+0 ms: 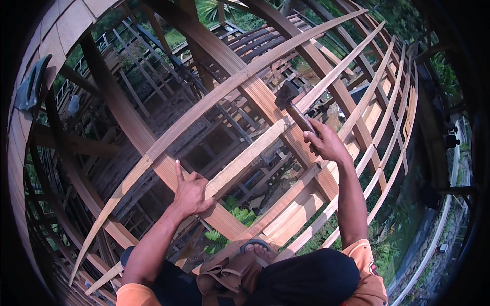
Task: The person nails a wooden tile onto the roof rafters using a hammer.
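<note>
My right hand (326,142) is wrapped round the handle of a hammer (305,120). The hammer's dark head (287,96) is by the far end of a short wooden batten (247,159), over a sloping rafter (260,99). At the batten's near end, my left hand (192,195) grips it against another rafter (166,171), the index finger stretched forward along the wood. The fingers under that hand are partly hidden. I cannot see a nail.
Long battens (214,97) cross the rafters, with open gaps showing a lower frame and ferns (242,217). My sandalled foot (256,250) stands on timber beside a leather tool pouch (224,280). Wooden shingles (61,30) and a grey-blue cloth-like item (31,84) are at upper left.
</note>
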The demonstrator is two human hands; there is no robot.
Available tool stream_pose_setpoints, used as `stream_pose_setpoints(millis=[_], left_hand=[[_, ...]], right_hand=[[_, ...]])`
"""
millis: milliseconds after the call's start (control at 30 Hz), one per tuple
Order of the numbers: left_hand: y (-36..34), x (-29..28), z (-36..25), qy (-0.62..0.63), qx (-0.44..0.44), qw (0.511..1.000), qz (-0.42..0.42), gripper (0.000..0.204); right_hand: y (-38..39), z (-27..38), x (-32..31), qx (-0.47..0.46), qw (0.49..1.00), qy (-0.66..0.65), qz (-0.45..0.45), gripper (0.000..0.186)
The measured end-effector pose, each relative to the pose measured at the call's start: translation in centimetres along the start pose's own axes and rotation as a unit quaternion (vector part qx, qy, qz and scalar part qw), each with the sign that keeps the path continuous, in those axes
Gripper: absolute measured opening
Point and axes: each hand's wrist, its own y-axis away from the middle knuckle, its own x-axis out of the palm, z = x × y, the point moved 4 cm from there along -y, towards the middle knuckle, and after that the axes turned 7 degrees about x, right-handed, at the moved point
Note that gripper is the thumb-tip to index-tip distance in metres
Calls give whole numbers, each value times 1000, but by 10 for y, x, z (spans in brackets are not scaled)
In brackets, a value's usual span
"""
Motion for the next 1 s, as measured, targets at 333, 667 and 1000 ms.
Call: stream_pose_setpoints(millis=[333,667,1000], left_hand=[[-1,2,-3,-20,-7,1000,-3,43],[-1,2,-1,-48,-16,998,32,43],[0,5,2,-51,-10,998,34,43]], right_hand=[[17,-8,17,-29,994,1,-108,40],[79,-23,48,-167,947,8,-274,48],[84,-24,56,-69,965,-58,-247,47]])
